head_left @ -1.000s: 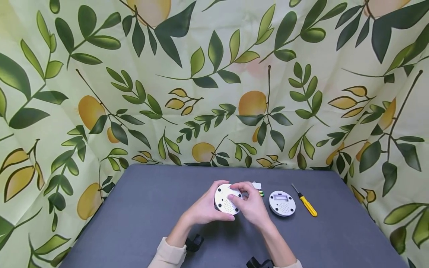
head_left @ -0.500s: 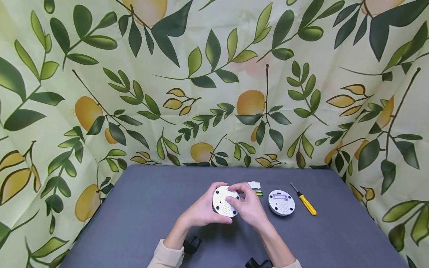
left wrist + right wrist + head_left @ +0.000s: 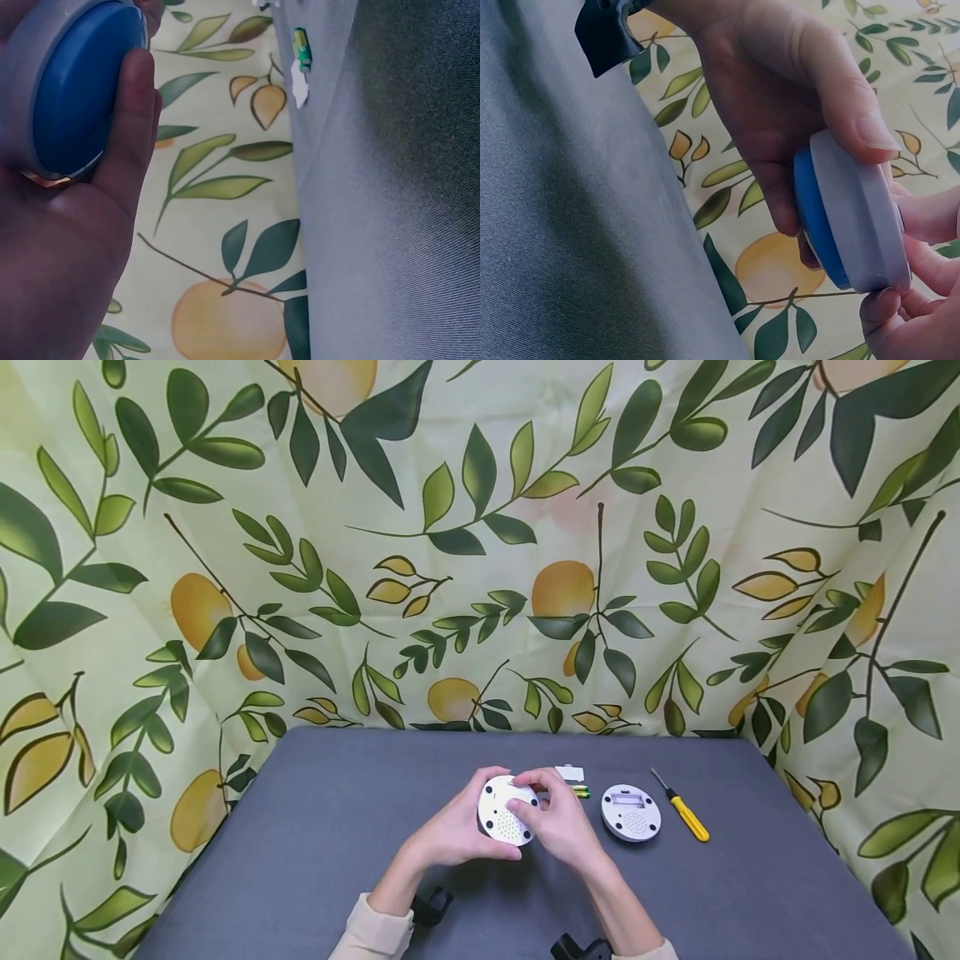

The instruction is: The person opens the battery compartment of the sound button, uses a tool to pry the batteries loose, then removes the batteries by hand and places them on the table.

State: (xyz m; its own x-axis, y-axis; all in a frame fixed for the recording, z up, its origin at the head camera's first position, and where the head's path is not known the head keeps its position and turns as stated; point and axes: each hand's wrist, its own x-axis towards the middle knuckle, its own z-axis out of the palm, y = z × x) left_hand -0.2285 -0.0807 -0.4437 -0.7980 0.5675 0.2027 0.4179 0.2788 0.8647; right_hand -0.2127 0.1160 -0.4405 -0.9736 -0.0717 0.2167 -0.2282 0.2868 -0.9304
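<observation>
A round white push-button speaker [image 3: 504,827] is held above the table, its underside with small holes and dark feet facing up toward the head camera. Its blue domed side [image 3: 82,82] shows in the left wrist view. My left hand [image 3: 453,833] grips the body, thumb along the near edge and fingers round the far side. My right hand [image 3: 564,825] has its thumb on the underside and curled fingers at the far edge, pinching it there. What lies beneath the right fingertips is hidden. The right wrist view shows the white side wall [image 3: 859,217] between both hands.
Right of the hands, a second round white device [image 3: 632,814] lies with its battery slot uncovered. Beyond the right hand are green batteries [image 3: 581,792] and a small white piece [image 3: 570,773]. A yellow-handled screwdriver [image 3: 688,820] lies farther right. Leaf-patterned cloth [image 3: 480,635] surrounds the grey table [image 3: 337,793].
Both hands keep their hold on the white device, which has shifted very slightly down in the head view. The batteries and white piece show more beside the right hand than a second ago.
</observation>
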